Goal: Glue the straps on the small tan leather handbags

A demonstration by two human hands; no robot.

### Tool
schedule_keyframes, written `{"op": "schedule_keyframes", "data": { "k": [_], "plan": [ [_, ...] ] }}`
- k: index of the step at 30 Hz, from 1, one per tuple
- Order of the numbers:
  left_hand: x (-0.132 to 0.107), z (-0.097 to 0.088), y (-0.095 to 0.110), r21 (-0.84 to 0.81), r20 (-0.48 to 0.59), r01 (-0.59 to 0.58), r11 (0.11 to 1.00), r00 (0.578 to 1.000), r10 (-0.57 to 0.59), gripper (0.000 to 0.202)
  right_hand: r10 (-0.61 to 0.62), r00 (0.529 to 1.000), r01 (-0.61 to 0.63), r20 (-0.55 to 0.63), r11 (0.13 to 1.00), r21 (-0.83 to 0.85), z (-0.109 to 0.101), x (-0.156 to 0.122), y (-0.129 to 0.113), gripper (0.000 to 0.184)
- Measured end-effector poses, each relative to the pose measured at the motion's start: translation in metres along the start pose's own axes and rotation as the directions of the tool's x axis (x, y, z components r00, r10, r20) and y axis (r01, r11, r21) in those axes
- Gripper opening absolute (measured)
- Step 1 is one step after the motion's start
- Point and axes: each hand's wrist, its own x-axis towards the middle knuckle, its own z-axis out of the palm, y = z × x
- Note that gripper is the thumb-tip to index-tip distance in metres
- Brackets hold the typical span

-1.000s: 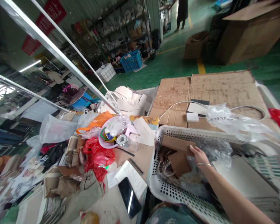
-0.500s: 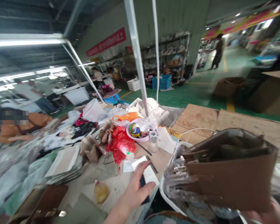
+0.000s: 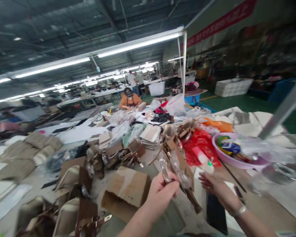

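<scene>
My left hand (image 3: 162, 190) is closed around a plastic-wrapped strap (image 3: 164, 164) of a small brown bag (image 3: 180, 158), lifted over the table. More wrapped straps and a brown flap hang beside the fingers. My right hand (image 3: 218, 189), with a bracelet at the wrist, is held to the right with fingers stretched out and apart from the bag. Near its fingertips stands a white bottle with a green tip (image 3: 208, 166). Below it lie a dark phone (image 3: 215, 212) and white paper. An open cardboard box (image 3: 128, 186) sits left of my left hand.
Several unfinished brown bags (image 3: 71, 214) cover the left front. A red plastic bag (image 3: 199, 148), a lilac basin (image 3: 230, 161) and a clear glass jar (image 3: 273, 179) stand at the right. Behind a stack of flat panels (image 3: 150, 135), a person in orange (image 3: 130, 100) works across the table.
The view has swung left. My left hand, open before, has closed on the wrapped strap. My right hand has left the large brown bag and come over the table.
</scene>
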Motion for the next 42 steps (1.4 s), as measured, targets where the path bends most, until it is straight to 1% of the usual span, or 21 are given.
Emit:
{"op": "schedule_keyframes", "data": {
  "k": [1, 3, 4, 5, 6, 7, 8, 10, 12, 13, 15, 17, 19, 21, 24, 28, 31, 33, 35, 39, 42],
  "plan": [
    [-0.002, -0.015, 0.001, 0.017, -0.063, 0.003, 1.000, 0.998, -0.002, 0.008, -0.022, 0.998, 0.020, 0.064, 0.999, 0.041, 0.017, -0.001, -0.005, 0.046],
    [-0.008, -0.042, 0.002, 0.040, -0.140, 0.014, 0.999, 0.990, -0.008, 0.007, -0.144, 0.975, 0.128, 0.168, 0.986, 0.106, 0.045, -0.011, -0.021, 0.045],
    [-0.011, -0.055, 0.001, 0.055, -0.165, 0.023, 0.998, 0.986, -0.013, 0.008, -0.227, 0.950, 0.211, 0.215, 0.973, 0.093, 0.058, -0.019, -0.031, 0.044],
    [-0.014, -0.067, 0.001, 0.068, -0.186, 0.035, 0.997, 0.982, -0.022, 0.008, -0.311, 0.910, 0.309, 0.274, 0.950, 0.050, 0.071, -0.028, -0.041, 0.044],
    [-0.018, -0.078, 0.000, 0.076, -0.208, 0.050, 0.996, 0.978, -0.033, 0.008, -0.395, 0.860, 0.422, 0.322, 0.907, -0.015, 0.084, -0.039, -0.051, 0.044],
    [-0.021, -0.088, 0.000, 0.078, -0.231, 0.066, 0.995, 0.972, -0.046, 0.008, -0.467, 0.795, 0.534, 0.387, 0.841, -0.083, 0.098, -0.049, -0.059, 0.043],
    [-0.025, -0.096, 0.000, 0.071, -0.250, 0.078, 0.994, 0.966, -0.058, 0.008, -0.506, 0.716, 0.633, 0.481, 0.761, -0.141, 0.113, -0.058, -0.065, 0.042],
    [-0.033, -0.111, 0.000, 0.053, -0.279, 0.081, 0.995, 0.958, -0.063, 0.007, -0.461, 0.566, 0.756, 0.683, 0.621, -0.207, 0.145, -0.070, -0.068, 0.038],
    [-0.039, -0.121, -0.001, 0.046, -0.288, 0.072, 0.996, 0.956, -0.056, 0.007, -0.443, 0.482, 0.832, 0.756, 0.502, -0.236, 0.177, -0.071, -0.061, 0.046],
    [-0.042, -0.126, -0.004, 0.045, -0.286, 0.078, 0.996, 0.956, -0.062, 0.008, -0.461, 0.467, 0.859, 0.754, 0.439, -0.264, 0.191, -0.067, -0.056, 0.050],
    [-0.047, -0.132, -0.012, 0.071, -0.268, 0.085, 0.994, 0.961, -0.064, 0.009, -0.477, 0.505, 0.858, 0.719, 0.371, -0.356, 0.212, -0.056, -0.045, 0.051],
    [-0.052, -0.136, -0.024, 0.133, -0.217, 0.062, 0.989, 0.976, -0.031, 0.012, -0.462, 0.563, 0.825, 0.685, 0.368, -0.430, 0.226, -0.045, -0.038, 0.043],
    [-0.055, -0.139, -0.036, 0.200, -0.163, 0.014, 0.980, 0.986, 0.019, 0.015, -0.445, 0.594, 0.804, 0.670, 0.367, -0.468, 0.234, -0.038, -0.036, 0.034],
    [-0.057, -0.143, -0.044, 0.240, -0.120, -0.012, 0.971, 0.992, 0.042, 0.019, -0.434, 0.593, 0.805, 0.678, 0.317, -0.501, 0.238, -0.036, -0.038, 0.027],
    [-0.059, -0.148, -0.045, 0.290, -0.076, -0.047, 0.956, 0.995, 0.072, 0.022, -0.407, 0.597, 0.797, 0.692, 0.201, -0.569, 0.242, -0.039, -0.042, 0.017],
    [-0.060, -0.154, -0.038, 0.325, -0.041, -0.079, 0.942, 0.994, 0.098, 0.024, -0.382, 0.645, 0.739, 0.662, 0.091, -0.668, 0.246, -0.048, -0.045, 0.016],
    [-0.058, -0.154, -0.035, 0.327, -0.051, -0.073, 0.942, 0.994, 0.095, 0.022, -0.368, 0.630, 0.739, 0.684, 0.015, -0.673, 0.247, -0.055, -0.045, 0.015],
    [-0.056, -0.153, -0.034, 0.310, -0.091, -0.068, 0.948, 0.991, 0.101, 0.021, -0.378, 0.602, 0.762, 0.703, 0.009, -0.648, 0.246, -0.057, -0.045, 0.014],
    [-0.055, -0.152, -0.034, 0.297, -0.108, -0.068, 0.952, 0.989, 0.104, 0.021, -0.396, 0.597, 0.767, 0.697, 0.027, -0.641, 0.246, -0.056, -0.045, 0.013],
    [-0.056, -0.152, -0.038, 0.298, -0.070, -0.075, 0.951, 0.992, 0.101, 0.020, -0.379, 0.642, 0.741, 0.667, 0.080, -0.667, 0.248, -0.046, -0.045, 0.009],
    [-0.058, -0.154, -0.043, 0.328, -0.063, -0.104, 0.939, 0.989, 0.131, 0.020, -0.346, 0.676, 0.711, 0.651, 0.071, -0.700, 0.250, -0.039, -0.044, 0.010]
  ]
}}
